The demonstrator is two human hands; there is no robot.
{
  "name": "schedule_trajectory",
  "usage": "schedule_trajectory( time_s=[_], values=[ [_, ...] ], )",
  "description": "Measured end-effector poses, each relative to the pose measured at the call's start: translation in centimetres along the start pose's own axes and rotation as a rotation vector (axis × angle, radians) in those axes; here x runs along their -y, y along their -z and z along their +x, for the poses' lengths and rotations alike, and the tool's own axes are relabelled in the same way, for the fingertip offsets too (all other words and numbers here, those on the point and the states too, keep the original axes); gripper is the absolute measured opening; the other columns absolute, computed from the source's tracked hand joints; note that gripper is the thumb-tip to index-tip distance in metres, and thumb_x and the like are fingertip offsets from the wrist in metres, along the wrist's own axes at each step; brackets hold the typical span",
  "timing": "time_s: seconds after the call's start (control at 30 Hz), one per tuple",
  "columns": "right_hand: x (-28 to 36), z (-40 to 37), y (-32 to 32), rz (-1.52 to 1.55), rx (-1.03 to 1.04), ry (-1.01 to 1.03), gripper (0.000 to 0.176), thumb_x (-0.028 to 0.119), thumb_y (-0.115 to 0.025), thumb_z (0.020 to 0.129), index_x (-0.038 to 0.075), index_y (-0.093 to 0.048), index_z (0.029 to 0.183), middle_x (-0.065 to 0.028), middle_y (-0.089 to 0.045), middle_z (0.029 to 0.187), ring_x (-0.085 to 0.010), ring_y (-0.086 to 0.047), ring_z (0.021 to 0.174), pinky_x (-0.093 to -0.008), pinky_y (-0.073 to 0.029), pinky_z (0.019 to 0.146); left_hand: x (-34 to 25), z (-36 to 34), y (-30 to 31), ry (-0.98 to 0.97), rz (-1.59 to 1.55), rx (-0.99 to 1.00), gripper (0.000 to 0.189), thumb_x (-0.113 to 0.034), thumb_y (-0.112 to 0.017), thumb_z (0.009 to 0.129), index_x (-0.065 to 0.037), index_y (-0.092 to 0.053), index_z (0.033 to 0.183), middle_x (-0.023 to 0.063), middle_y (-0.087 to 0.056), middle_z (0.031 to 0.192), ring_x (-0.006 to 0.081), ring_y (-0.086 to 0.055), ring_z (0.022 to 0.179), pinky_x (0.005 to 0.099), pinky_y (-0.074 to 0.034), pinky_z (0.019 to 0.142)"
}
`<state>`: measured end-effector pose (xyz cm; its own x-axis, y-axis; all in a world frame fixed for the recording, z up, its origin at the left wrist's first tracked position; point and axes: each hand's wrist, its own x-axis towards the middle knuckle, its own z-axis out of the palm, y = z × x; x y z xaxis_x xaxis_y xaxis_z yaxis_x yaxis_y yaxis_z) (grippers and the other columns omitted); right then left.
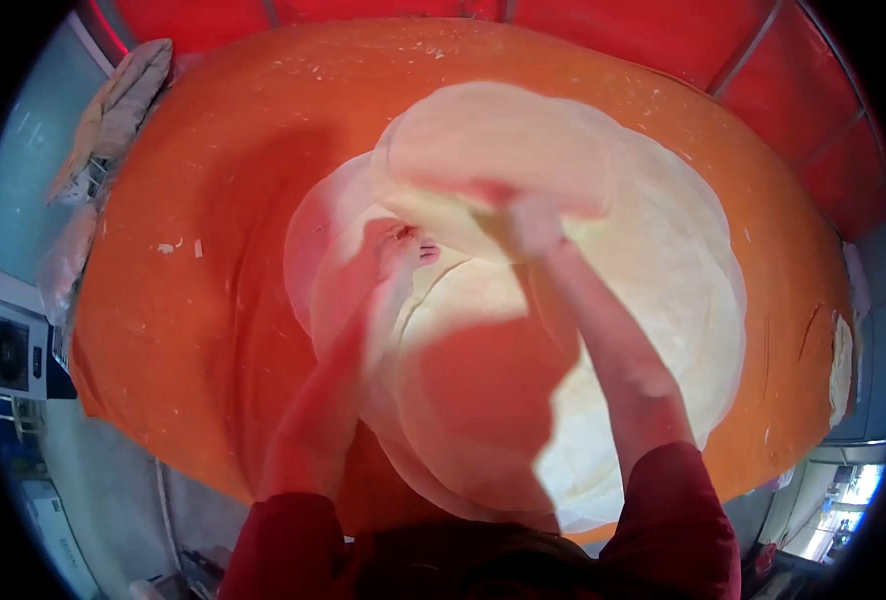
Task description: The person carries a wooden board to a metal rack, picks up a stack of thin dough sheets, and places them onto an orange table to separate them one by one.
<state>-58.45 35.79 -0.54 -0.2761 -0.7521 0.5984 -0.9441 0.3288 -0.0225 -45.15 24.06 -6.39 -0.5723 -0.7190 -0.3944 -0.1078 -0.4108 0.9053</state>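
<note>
A broad pile of thin, pale, round dough sheets (pixel 678 270) lies overlapping in front of me. The top dough sheet (pixel 503 140) is lifted and doubled over at the far side of the pile. My right hand (pixel 535 228), blurred by motion, is closed at the near edge of that sheet. To its left, my left hand (pixel 399 248) is over the pile's left part, its fingers curled in close together. Whatever is between those fingers I cannot make out. Shadow from my head and arms darkens the near middle of the pile.
An orange cloth-covered table (pixel 183 330) carries the pile, with small pale scraps on it. A rolled cloth bundle (pixel 128 100) is at the left rim, above a boxy appliance (pixel 13 345). Pale sheet-like material (pixel 841 370) hangs at the right edge. Red panels (pixel 613 35) stand behind.
</note>
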Motion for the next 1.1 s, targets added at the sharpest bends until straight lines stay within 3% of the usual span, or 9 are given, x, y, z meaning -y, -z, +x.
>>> schedule_trajectory(
  time_s=[0.2, 0.3, 0.5, 0.6, 0.7, 0.77, 0.8, 1.0, 1.1],
  values=[
    [2.2, -0.9, -1.2, 0.110, 0.078, 0.025, 0.022, 0.027, -0.060, 0.066, 0.007, -0.062, 0.074, -0.0117, -0.055, 0.055, -0.0276, -0.054, 0.050, -0.0369, -0.043, 0.048, 0.0, -0.3, -0.1, -0.189, -0.373, 0.240, 0.019, -0.012, -0.044, 0.083, 0.001, -0.048, 0.096, 0.0132, -0.054, 0.095, 0.0228, -0.054, 0.088, 0.0351, -0.045, 0.078],
    [1.6, -0.4, -1.8, -0.105, 0.560, -0.029, 0.029, 0.028, -0.061, 0.066, 0.007, -0.060, 0.087, -0.0125, -0.058, 0.066, -0.0289, -0.056, 0.058, -0.0366, -0.044, 0.053, -1.1, -0.2, -0.8, -0.201, -0.464, 0.288, 0.020, -0.012, -0.044, 0.082, 0.000, -0.048, 0.097, 0.0121, -0.054, 0.096, 0.0232, -0.053, 0.089, 0.0357, -0.044, 0.079],
    [2.7, -0.3, 2.3, 0.460, 0.072, 0.007, 0.031, 0.024, -0.057, 0.072, 0.007, -0.056, 0.099, -0.0165, -0.057, 0.087, -0.0307, -0.055, 0.081, -0.0352, -0.044, 0.071, -2.4, 0.9, -1.1, -0.237, -0.513, 0.400, 0.020, -0.012, -0.048, 0.079, 0.001, -0.051, 0.094, 0.0116, -0.055, 0.095, 0.0236, -0.052, 0.092, 0.0376, -0.041, 0.084],
    [-0.9, -0.1, 0.7, 0.371, 0.249, -0.052, 0.031, 0.019, -0.056, 0.072, 0.004, -0.055, 0.099, -0.0160, -0.058, 0.084, -0.0308, -0.055, 0.078, -0.0354, -0.044, 0.069, -1.4, 1.5, -0.7, -0.143, -0.586, 0.419, 0.018, -0.012, -0.050, 0.077, 0.001, -0.052, 0.089, 0.0122, -0.056, 0.092, 0.0236, -0.052, 0.091, 0.0378, -0.041, 0.085],
    [-14.1, 4.5, -1.6, 0.368, 0.306, -0.100, 0.026, 0.010, -0.055, 0.064, 0.005, -0.060, 0.089, -0.0137, -0.058, 0.068, -0.0285, -0.052, 0.057, -0.0328, -0.043, 0.051, -0.2, -0.5, -3.1, 0.099, -0.467, 0.469, 0.016, -0.012, -0.052, 0.075, 0.001, -0.052, 0.086, 0.0129, -0.056, 0.088, 0.0249, -0.052, 0.088, 0.0383, -0.041, 0.085],
    [-17.2, 7.7, 6.5, -0.293, 0.266, 0.097, 0.027, 0.005, -0.053, 0.062, 0.004, -0.060, 0.088, -0.0129, -0.057, 0.063, -0.0288, -0.051, 0.056, -0.0330, -0.042, 0.048, 0.9, -2.6, -5.2, 0.272, -0.365, 0.446, 0.013, -0.007, -0.055, 0.072, 0.001, -0.051, 0.082, 0.0148, -0.055, 0.085, 0.0281, -0.053, 0.085, 0.0396, -0.042, 0.083],
    [-16.5, 7.7, 11.2, -0.152, 0.175, 0.150, 0.028, 0.003, -0.052, 0.061, 0.003, -0.059, 0.088, -0.0127, -0.057, 0.067, -0.0296, -0.051, 0.057, -0.0335, -0.042, 0.049, 0.9, -4.3, -6.5, 0.333, -0.342, 0.425, 0.014, -0.003, -0.057, 0.069, 0.002, -0.051, 0.081, 0.0152, -0.055, 0.082, 0.0287, -0.053, 0.084, 0.0400, -0.044, 0.080],
    [-10.9, -3.7, 19.2, 0.060, -0.099, 0.073, 0.028, 0.005, -0.055, 0.063, 0.002, -0.056, 0.091, -0.0103, -0.057, 0.085, -0.0280, -0.054, 0.068, -0.0360, -0.044, 0.057, 1.6, -4.6, -9.7, 0.369, -0.135, 0.458, 0.012, 0.000, -0.052, 0.066, 0.001, -0.050, 0.078, 0.0124, -0.054, 0.079, 0.0248, -0.054, 0.075, 0.0386, -0.044, 0.078],
    [-11.2, -14.2, 15.6, -0.212, 0.080, 0.013, 0.025, 0.008, -0.056, 0.064, 0.004, -0.055, 0.089, -0.0103, -0.056, 0.082, -0.0258, -0.055, 0.070, -0.0364, -0.045, 0.057, 1.5, -5.2, -10.2, 0.379, 0.138, 0.523, 0.018, -0.002, -0.048, 0.067, -0.001, -0.051, 0.084, 0.0122, -0.055, 0.088, 0.0251, -0.054, 0.082, 0.0409, -0.042, 0.080]
  ],
)
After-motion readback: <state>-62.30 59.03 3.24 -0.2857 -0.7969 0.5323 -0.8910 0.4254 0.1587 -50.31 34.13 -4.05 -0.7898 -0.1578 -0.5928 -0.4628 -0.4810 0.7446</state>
